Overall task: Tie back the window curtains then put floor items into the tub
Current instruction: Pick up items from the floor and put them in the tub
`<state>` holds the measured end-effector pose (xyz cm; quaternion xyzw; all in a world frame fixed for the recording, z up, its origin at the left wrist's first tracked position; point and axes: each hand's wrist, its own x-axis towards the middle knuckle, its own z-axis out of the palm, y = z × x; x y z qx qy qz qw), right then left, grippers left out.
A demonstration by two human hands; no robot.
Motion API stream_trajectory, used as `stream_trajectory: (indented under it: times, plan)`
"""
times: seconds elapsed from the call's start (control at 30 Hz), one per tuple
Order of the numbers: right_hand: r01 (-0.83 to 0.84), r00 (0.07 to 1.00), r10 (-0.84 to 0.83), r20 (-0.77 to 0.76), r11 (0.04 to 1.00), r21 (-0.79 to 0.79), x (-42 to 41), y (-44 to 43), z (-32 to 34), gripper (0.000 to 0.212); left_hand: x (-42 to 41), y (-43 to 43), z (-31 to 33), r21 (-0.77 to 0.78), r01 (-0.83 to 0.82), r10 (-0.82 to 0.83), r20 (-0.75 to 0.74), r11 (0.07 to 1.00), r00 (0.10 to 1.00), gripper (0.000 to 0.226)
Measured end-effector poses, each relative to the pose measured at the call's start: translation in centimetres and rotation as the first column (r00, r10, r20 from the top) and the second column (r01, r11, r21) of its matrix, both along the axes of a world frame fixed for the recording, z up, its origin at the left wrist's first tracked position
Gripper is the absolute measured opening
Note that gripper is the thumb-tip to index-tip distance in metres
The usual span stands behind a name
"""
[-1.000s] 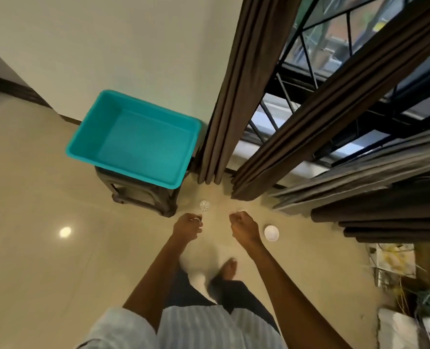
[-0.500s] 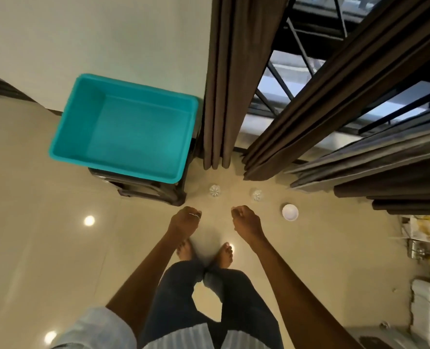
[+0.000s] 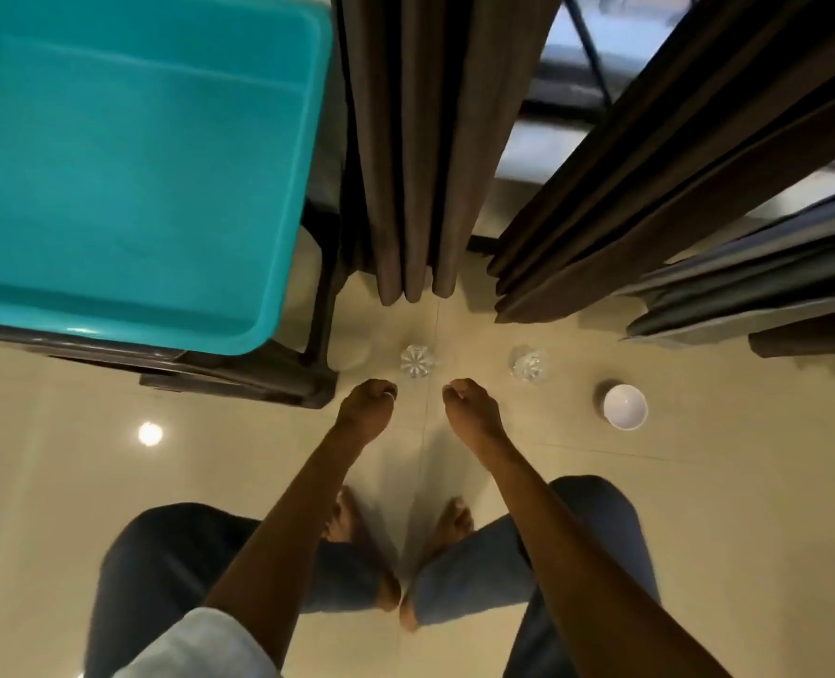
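Left hand (image 3: 366,406), right hand (image 3: 472,408): fingers curled, holding nothing. Clear glass (image 3: 417,361) just beyond, between them; second glass (image 3: 529,367), white bowl (image 3: 625,406) right of right hand. Teal tub (image 3: 137,163) left of left hand.

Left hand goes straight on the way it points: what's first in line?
Probably the clear ribbed glass cup standing on the beige tiled floor, just ahead of the left hand; the hand's height is unclear.

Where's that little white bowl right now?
In the head view, the white bowl sits on the floor at right, just right of a clear glass, near the right curtain.
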<state>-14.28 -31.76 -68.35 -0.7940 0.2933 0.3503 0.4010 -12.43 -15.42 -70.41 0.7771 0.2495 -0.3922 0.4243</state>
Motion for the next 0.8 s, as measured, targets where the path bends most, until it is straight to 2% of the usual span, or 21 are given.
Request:
stream_trajectory:
  times: [0.2,0.27,0.37,0.5,0.63,0.8]
  plan:
    - [0.060,0.997,-0.060,-0.049,0.998,0.005,1.5,0.4,-12.7,0.051,1.9,-1.2,-13.2,0.041,0.105,-0.107,0.049,0.994,0.993,0.040]
    - [0.110,0.993,-0.109,-0.049,0.994,0.017,2.1,0.5,-15.9,0.055,2.6,-1.5,-17.3,0.009,0.033,-0.033,0.029,0.999,0.999,0.045]
    - [0.190,0.982,-0.188,-0.026,0.980,0.062,3.1,0.9,-19.7,0.046,3.6,-2.0,-21.0,-0.060,-0.109,0.108,-0.021,0.992,0.994,0.053]
    - [0.231,0.973,-0.232,-0.001,0.966,0.117,4.3,1.1,-23.4,0.032,4.7,-3.1,-24.3,-0.142,-0.111,0.113,0.003,0.984,0.994,0.058]
    - [0.286,0.956,-0.292,0.000,0.936,0.204,4.5,1.4,-29.0,0.053,5.0,-3.6,-26.8,-0.192,-0.056,0.059,0.009,0.980,0.998,0.050]
    - [0.363,0.924,-0.379,0.039,0.906,0.217,2.9,1.5,-29.4,0.044,4.2,-3.9,-24.2,-0.103,-0.102,0.109,0.066,0.989,0.992,0.047]
